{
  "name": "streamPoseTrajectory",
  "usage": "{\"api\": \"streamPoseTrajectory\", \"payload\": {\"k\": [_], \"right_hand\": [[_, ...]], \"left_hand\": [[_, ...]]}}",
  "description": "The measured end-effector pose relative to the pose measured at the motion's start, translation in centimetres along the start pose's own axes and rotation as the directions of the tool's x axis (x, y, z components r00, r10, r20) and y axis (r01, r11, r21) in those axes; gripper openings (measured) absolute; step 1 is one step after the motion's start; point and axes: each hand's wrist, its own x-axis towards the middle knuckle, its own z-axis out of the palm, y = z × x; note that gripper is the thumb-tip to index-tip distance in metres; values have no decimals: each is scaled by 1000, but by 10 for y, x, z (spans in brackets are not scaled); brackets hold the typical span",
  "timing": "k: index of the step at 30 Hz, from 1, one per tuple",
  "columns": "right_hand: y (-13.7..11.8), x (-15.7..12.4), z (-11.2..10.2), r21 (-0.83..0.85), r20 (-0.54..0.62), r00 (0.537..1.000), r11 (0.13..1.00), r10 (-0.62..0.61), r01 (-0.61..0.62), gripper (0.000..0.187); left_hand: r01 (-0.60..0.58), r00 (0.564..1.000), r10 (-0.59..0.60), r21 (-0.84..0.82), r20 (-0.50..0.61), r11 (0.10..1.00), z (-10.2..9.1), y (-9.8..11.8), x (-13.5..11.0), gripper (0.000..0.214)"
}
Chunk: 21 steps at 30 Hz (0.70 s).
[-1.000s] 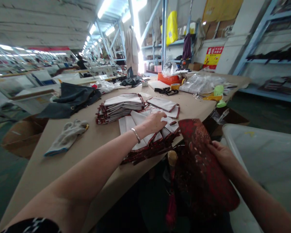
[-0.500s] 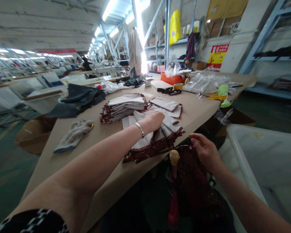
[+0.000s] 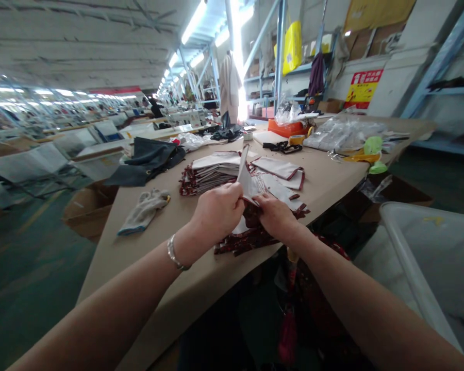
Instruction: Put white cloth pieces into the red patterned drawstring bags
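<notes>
Both my hands grip one white fabric piece with dark red trim, lifted above a fanned pile of similar pieces near the table's edge. My left hand, with a silver bracelet at the wrist, pinches its left side. My right hand pinches the lower right side, close to the left one. Behind my left hand is a neat stack of folded white pieces with red edges. Two more folded pieces lie behind the pile. Dark red patterned cloth hangs below the table edge, partly hidden by my right forearm.
A knitted glove and dark grey fabric lie at the left. Clear plastic bags, an orange box and black straps are at the back. A white bin stands at the right, a cardboard box at the left.
My right hand has come up from the dark red cloth below the edge to the pile. My left hand has drawn back, and a white piece is now raised between both hands. The view has turned left.
</notes>
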Motion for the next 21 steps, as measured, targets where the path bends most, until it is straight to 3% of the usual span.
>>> {"api": "streamPoseTrajectory", "payload": {"k": [2, 5, 8, 9, 10, 12, 14, 16, 18, 19, 21], "right_hand": [[6, -6, -2, -9, 16, 998, 998, 54, -54, 41], [13, -21, -10, 186, -116, 984, 976, 138, -115, 45], [9, -52, -18, 301, -267, 960, 953, 86, -2, 47], [6, -67, -19, 289, -264, 964, 956, 28, 52, 46], [3, -83, -18, 267, -223, 974, 959, -31, 92, 42], [-2, -119, -9, 237, -39, 994, 966, -99, 105, 32], [-3, -152, 6, 261, 164, 984, 965, -68, 23, 29], [0, -177, 20, 368, 278, 960, 922, 18, -124, 28], [4, -193, 28, 581, 302, 942, 754, 148, -305, 26], [6, -197, 29, 706, 314, 920, 590, 235, -392, 27], [5, -203, 24, 857, 394, 839, 180, 376, -483, 32]], "left_hand": [[49, 996, -54, -74, -70, 996, -6, -5, -22, 14], [114, 987, -130, -162, -92, 980, 0, -8, -57, 12], [247, 960, -279, -374, -33, 894, 18, -3, -83, 10], [317, 933, -360, -516, 18, 795, 24, 2, -90, 8], [380, 894, -440, -671, 88, 637, 29, 8, -94, 5], [435, 796, -541, -878, 271, 201, 34, 23, -102, 6], [432, 718, -519, -882, 464, -190, 37, 41, -108, 15], [449, 661, -431, -784, 614, -429, 44, 58, -116, 22], [483, 604, -356, -682, 713, -549, 55, 71, -125, 26], [517, 586, -319, -647, 745, -561, 61, 77, -131, 26], [645, 574, -183, -578, 798, -500, 71, 85, -141, 22]]}}
